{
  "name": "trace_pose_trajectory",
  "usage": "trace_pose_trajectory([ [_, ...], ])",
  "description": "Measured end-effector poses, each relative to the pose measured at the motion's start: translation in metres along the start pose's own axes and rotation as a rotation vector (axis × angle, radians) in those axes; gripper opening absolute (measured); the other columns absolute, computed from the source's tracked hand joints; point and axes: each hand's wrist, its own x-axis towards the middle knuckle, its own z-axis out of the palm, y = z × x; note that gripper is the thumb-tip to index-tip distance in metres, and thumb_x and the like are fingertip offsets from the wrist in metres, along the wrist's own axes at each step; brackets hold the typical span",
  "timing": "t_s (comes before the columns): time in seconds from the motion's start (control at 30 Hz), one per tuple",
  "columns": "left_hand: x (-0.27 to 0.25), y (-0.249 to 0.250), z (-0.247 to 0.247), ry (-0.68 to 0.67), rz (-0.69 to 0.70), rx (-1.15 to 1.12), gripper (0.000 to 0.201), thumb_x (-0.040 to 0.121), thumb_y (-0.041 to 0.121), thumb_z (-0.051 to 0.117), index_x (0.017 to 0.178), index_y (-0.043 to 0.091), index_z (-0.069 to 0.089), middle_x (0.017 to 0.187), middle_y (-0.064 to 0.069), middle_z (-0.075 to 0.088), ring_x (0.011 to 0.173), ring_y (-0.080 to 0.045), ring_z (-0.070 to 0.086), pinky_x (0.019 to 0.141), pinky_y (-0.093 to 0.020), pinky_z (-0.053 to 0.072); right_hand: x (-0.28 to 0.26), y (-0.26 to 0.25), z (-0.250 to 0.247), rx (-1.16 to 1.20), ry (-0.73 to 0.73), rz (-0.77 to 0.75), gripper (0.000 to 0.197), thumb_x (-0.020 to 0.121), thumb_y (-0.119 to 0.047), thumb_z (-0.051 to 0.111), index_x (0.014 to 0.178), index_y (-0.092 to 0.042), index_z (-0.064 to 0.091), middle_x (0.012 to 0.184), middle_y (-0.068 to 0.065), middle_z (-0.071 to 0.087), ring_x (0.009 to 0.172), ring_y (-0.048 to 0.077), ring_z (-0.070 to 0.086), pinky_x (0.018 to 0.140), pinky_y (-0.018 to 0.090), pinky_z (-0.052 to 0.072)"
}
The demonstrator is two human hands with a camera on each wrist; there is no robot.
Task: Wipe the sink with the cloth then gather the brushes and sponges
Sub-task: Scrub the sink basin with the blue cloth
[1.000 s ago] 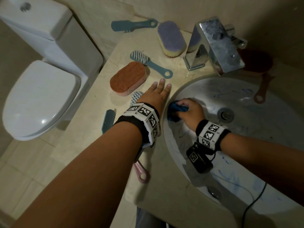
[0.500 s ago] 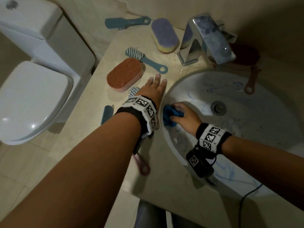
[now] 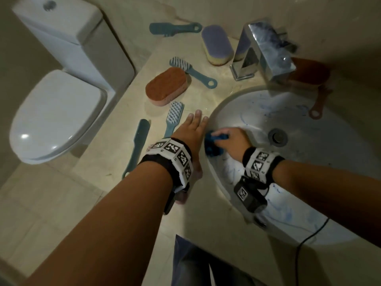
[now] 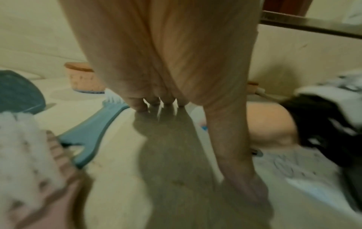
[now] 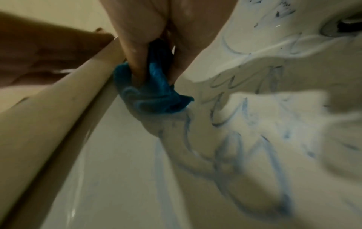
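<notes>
— Head view: what is held by the right hand (image 3: 231, 141)?
— A crumpled blue cloth (image 3: 213, 146) is gripped by its curled fingers and pressed on the left inner wall of the white sink (image 3: 309, 162), marked with blue scribbles, at centre frame.
— And the left hand (image 3: 190, 133)?
— It is laid flat, fingers straight, on the beige counter (image 3: 206, 213) beside the rim; nothing is held. Brushes and sponges are scattered above it.

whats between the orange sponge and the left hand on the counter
A teal brush lies there, bristles up, head near the orange sponge, handle running under the left hand. The head view shows it.
</notes>
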Motion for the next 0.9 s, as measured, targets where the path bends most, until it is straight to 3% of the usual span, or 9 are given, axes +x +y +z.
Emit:
trace_pose_trajectory([
  [0.1, 0.0, 0.001, 0.004, 0.013, -0.013, 0.027, 0.151, 0.05, 0.047, 0.088, 0.147, 0.007, -0.02, 0.155, -0.014, -0.025, 0.145, -0.031, -0.017, 0.119, -0.034, 0.0, 0.001, -0.008, 0.003, 0.005, 0.063, -0.019, 0.021, 0.08, 0.0, 0.067, 0.1, -0.007, 0.069, 0.099, 0.004, 0.064, 0.095, 0.012, 0.056, 0.08, 0.017, 0.041],
  [0.23, -0.002, -0.001, 0.002, 0.006, -0.015, -0.014, 0.151, 0.049, 0.044, 0.089, 0.147, 0.009, -0.019, 0.155, -0.011, -0.025, 0.145, -0.029, -0.017, 0.119, -0.032, -0.001, -0.032, 0.013, 0.002, -0.105, -0.162, -0.024, 0.024, 0.077, 0.006, 0.066, 0.098, -0.005, 0.068, 0.093, 0.003, 0.062, 0.088, 0.013, 0.056, 0.072, 0.015, 0.043],
  [0.3, -0.001, 0.0, 0.001, 0.006, -0.023, -0.005, 0.152, 0.048, 0.044, 0.089, 0.147, 0.009, -0.02, 0.155, -0.011, -0.026, 0.145, -0.029, -0.017, 0.118, -0.032, -0.002, -0.03, 0.013, -0.004, -0.132, -0.238, -0.07, 0.022, 0.076, 0.005, 0.068, 0.096, -0.003, 0.07, 0.093, 0.006, 0.065, 0.087, 0.014, 0.057, 0.075, 0.019, 0.045],
  [0.4, 0.001, 0.003, 0.001, 0.004, -0.034, 0.041, 0.153, 0.047, 0.047, 0.088, 0.146, 0.008, -0.022, 0.154, -0.013, -0.027, 0.144, -0.03, -0.018, 0.118, -0.032, -0.004, -0.012, 0.006, -0.006, -0.151, -0.182, -0.123, 0.019, 0.077, 0.003, 0.069, 0.096, -0.002, 0.07, 0.097, 0.011, 0.067, 0.088, 0.016, 0.058, 0.077, 0.022, 0.043],
  [0.5, 0.001, 0.005, 0.0, -0.004, -0.046, 0.061, 0.153, 0.048, 0.048, 0.088, 0.145, 0.008, -0.023, 0.154, -0.013, -0.027, 0.144, -0.03, -0.019, 0.118, -0.032, -0.006, -0.019, 0.008, -0.007, -0.176, -0.233, -0.143, 0.022, 0.077, 0.0, 0.07, 0.098, -0.006, 0.071, 0.093, 0.003, 0.065, 0.089, 0.015, 0.059, 0.077, 0.022, 0.043],
  [0.63, 0.0, 0.005, -0.001, -0.017, -0.054, 0.039, 0.154, 0.047, 0.047, 0.089, 0.145, 0.009, -0.024, 0.154, -0.012, -0.028, 0.144, -0.03, -0.019, 0.118, -0.033, -0.005, -0.049, 0.02, -0.016, -0.211, -0.42, -0.14, 0.033, 0.07, -0.007, 0.078, 0.102, -0.013, 0.072, 0.086, -0.005, 0.065, 0.079, -0.002, 0.059, 0.074, 0.009, 0.045],
  [0.77, 0.0, 0.006, -0.001, -0.015, -0.055, 0.062, 0.153, 0.05, 0.046, 0.088, 0.144, 0.009, -0.026, 0.153, -0.011, -0.03, 0.144, -0.03, -0.02, 0.118, -0.032, -0.006, -0.028, 0.012, -0.007, -0.172, -0.27, -0.171, 0.019, 0.073, 0.002, 0.073, 0.091, -0.004, 0.071, 0.088, 0.005, 0.064, 0.084, 0.014, 0.06, 0.079, 0.025, 0.047],
  [0.83, 0.0, 0.007, -0.001, -0.003, -0.061, 0.061, 0.153, 0.049, 0.047, 0.088, 0.145, 0.009, -0.025, 0.153, -0.012, -0.029, 0.144, -0.03, -0.019, 0.118, -0.032, -0.005, -0.021, 0.007, -0.003, -0.126, -0.189, -0.169, 0.015, 0.075, 0.004, 0.071, 0.081, -0.01, 0.069, 0.084, 0.001, 0.061, 0.081, 0.012, 0.058, 0.076, 0.023, 0.044],
  [0.9, 0.001, 0.006, 0.0, -0.004, -0.065, 0.046, 0.154, 0.048, 0.046, 0.089, 0.145, 0.009, -0.025, 0.153, -0.012, -0.029, 0.144, -0.03, -0.019, 0.118, -0.033, -0.004, -0.032, 0.012, -0.003, -0.128, -0.227, -0.165, 0.013, 0.077, 0.002, 0.069, 0.08, -0.01, 0.069, 0.081, 0.003, 0.062, 0.077, 0.011, 0.057, 0.072, 0.021, 0.044],
])
